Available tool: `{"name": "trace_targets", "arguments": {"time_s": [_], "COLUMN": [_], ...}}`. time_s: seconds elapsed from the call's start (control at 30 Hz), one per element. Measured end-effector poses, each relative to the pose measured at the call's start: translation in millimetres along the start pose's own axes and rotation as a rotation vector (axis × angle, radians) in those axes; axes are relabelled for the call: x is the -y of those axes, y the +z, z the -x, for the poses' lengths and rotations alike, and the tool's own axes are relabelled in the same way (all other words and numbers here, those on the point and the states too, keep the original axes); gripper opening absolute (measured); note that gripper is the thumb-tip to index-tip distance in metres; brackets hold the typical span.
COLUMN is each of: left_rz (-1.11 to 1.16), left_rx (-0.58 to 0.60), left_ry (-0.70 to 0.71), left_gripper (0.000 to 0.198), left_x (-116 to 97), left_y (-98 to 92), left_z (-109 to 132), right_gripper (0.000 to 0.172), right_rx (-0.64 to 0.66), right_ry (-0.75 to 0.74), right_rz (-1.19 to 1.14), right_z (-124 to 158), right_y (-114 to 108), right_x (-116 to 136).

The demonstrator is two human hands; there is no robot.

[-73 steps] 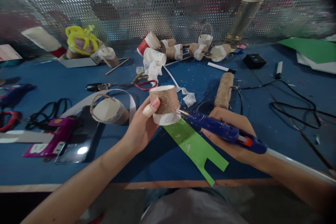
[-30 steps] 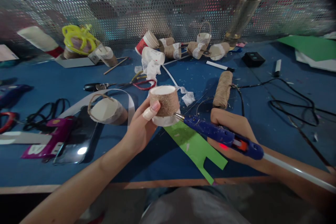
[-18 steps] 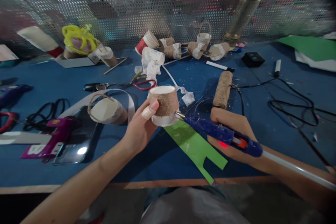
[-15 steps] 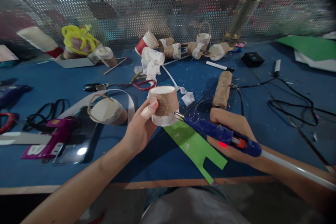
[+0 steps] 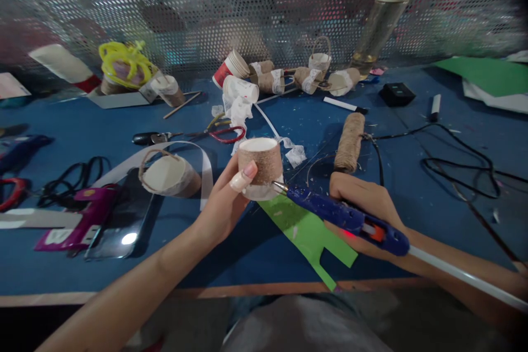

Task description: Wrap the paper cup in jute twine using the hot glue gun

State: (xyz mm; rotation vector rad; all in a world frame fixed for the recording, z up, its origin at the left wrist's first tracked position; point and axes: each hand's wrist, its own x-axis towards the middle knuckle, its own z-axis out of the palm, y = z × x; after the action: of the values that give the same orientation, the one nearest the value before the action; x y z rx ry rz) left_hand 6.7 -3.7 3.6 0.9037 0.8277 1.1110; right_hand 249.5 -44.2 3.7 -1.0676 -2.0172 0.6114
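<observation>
My left hand [image 5: 226,201] is closed round a small paper cup [image 5: 262,162] wrapped in brown twine, its white mouth tilted toward me. A bare white band shows along the cup's lower edge. My right hand [image 5: 371,203] grips a blue hot glue gun [image 5: 330,209] with a long clear glue stick [image 5: 462,275] out of its back and a red light glowing beneath. The metal nozzle [image 5: 280,185] is at the cup's lower right side, where twine meets white; whether it touches, I cannot tell. A spool of twine [image 5: 350,143] lies just beyond my right hand.
Under the cup lies a green paper cutout [image 5: 305,231]. To the left are a handled cup [image 5: 171,174], a phone [image 5: 119,220], a purple glue gun [image 5: 82,217] and scissors [image 5: 226,133]. Wrapped cups [image 5: 307,78] and a water bottle [image 5: 379,22] stand before the mesh screen [image 5: 185,5].
The cup and my left hand have shifted slightly right and down. The glue gun's nozzle has dipped a little, staying beside the cup's lower edge.
</observation>
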Motion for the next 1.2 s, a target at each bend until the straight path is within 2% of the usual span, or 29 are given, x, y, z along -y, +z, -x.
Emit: {"name": "trace_targets", "arguments": {"time_s": [0.17, 0.33, 0.6, 0.77, 0.93, 1.2], "left_rz": [0.028, 0.016, 0.005, 0.032, 0.087, 0.051], "left_rx": [0.014, 0.014, -0.032, -0.037, -0.058, 0.029], "left_ry": [0.020, 0.004, -0.005, -0.007, -0.028, -0.020], "left_gripper": [0.057, 0.061, 0.049, 0.043, 0.037, 0.048], "left_x": [-1.5, -4.2, -3.2, -4.1, -6.3, -2.2], "left_y": [2.0, 4.1, 3.1, 4.4, 4.6, 3.8], "left_z": [-0.3, 0.3, -1.5, -1.6, -1.0, -1.3], "right_gripper": [0.033, 0.033, 0.032, 0.032, 0.032, 0.033], "right_rx": [0.043, 0.025, -0.017, -0.028, -0.032, 0.043], "right_ry": [0.002, 0.006, 0.011, -0.039, -0.008, -0.093], "right_rz": [-0.036, -0.050, -0.025, -0.015, -0.015, -0.007], "right_z": [-0.3, -0.2, -3.7, -5.6, -4.8, -1.5], "right_y": [-3.0, -2.0, -3.7, -3.3, -3.8, -3.5], "right_x": [-0.7, -1.8, 1.4, -2.7, -4.9, -9.0]}}
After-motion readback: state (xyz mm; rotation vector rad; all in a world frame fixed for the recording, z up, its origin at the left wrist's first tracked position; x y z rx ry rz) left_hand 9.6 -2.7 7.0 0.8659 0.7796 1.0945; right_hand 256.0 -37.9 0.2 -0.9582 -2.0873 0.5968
